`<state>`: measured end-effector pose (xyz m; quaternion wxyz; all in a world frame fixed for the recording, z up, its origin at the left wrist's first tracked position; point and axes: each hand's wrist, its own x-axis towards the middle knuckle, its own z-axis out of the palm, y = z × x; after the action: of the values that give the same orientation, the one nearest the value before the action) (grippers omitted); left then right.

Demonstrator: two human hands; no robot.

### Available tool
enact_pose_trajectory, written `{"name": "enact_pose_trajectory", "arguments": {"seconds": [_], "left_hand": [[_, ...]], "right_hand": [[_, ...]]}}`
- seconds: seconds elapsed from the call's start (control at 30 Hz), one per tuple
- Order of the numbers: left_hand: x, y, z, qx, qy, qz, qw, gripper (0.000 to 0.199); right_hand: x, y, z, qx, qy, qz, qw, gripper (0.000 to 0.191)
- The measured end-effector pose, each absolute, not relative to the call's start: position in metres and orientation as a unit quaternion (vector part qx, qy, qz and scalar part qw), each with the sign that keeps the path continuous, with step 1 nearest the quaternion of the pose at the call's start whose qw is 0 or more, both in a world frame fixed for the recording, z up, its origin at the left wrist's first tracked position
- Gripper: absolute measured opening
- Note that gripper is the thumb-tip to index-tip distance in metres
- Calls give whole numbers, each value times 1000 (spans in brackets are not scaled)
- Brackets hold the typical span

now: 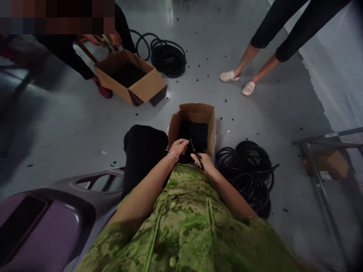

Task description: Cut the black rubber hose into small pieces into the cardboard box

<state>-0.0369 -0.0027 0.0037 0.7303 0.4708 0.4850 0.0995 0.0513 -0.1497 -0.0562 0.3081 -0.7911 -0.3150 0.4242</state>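
Note:
My right hand [206, 163] is closed round the handles of a pair of dark scissors [194, 148], whose blades point up and to the left. Close beside the blade tips is my left hand [179, 146], its fingers pinched together. What they hold, if anything, is too small and dark to make out. Both hands are above the near side of an open cardboard box [211, 133]. Inside it lies a heap of small black pieces [198, 132]. On the floor to the right of the box rests a coil of black hose [249, 162].
A co-worker's hands [115, 39] are over another cardboard box [113, 84] at upper left, near a second black coil [168, 58]. Another person stands in pale clogs [230, 76]. A metal frame [320, 189] is at right, a purple chair [62, 223] at lower left. Black bits dot the floor.

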Motion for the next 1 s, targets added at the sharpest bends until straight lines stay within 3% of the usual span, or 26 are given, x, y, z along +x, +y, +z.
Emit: {"name": "enact_pose_trajectory", "arguments": {"seconds": [0.7, 1.0], "left_hand": [[-38, -3, -3, 401, 457, 92, 789, 34], [-38, -3, -4, 443, 492, 141, 736, 25]], "right_hand": [[38, -146, -38, -855, -312, 313, 271, 61], [39, -145, -23, -876, -314, 292, 222, 58]]}}
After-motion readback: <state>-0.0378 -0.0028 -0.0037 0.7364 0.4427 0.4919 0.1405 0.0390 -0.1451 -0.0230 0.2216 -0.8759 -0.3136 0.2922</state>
